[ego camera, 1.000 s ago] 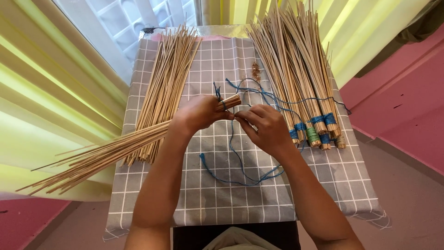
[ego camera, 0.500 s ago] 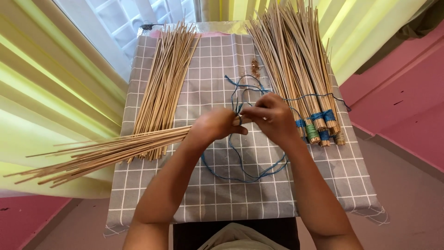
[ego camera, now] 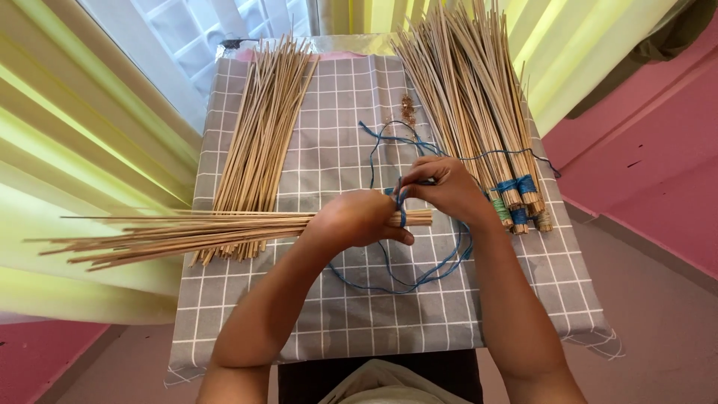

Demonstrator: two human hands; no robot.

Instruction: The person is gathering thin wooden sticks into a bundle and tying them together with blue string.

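A small table (ego camera: 224, 329) with a grey checked cloth stands on a pink floor (ego camera: 651, 224). Yellow curtains (ego camera: 75, 112) flank a bright window (ego camera: 187, 30).

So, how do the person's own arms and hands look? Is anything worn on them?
Both forearms are bare, with no sleeve in view as far up as the picture shows. The left hand and the right hand have no gloves. I see no ring, watch or bracelet on the parts that show, and no markings. Some fingers are hidden, so I cannot check those.
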